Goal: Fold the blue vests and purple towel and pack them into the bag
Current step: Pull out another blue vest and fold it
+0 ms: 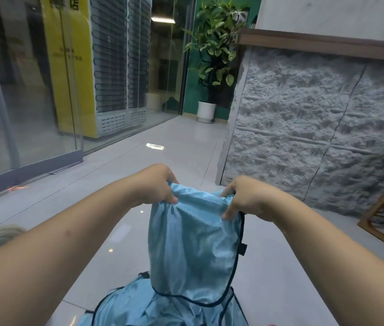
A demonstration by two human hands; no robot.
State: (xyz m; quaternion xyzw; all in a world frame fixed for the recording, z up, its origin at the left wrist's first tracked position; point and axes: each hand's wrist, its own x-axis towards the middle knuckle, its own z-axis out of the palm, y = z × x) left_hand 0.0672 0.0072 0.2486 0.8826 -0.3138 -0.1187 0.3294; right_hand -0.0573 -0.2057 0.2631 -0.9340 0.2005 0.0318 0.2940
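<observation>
Both hands, left [156, 184] and right [245, 198], gripping blue vest [193, 250], its hem cut off below.

Floor: I see pale glossy tiles [181, 147] with a ceiling light mirrored in them.
Left: glass partition [33, 102], and behind it a yellow panel [73, 67] beside coiled racks.
Right: rough grey stone-textured wall [315, 128] under a wooden ledge [315, 43].
Far end: green wall, leafy potted plant [214, 43] in a white pot.

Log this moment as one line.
left hand: grips vest top | right hand: grips vest top | vest: held up, hanging | bag: not visible
</observation>
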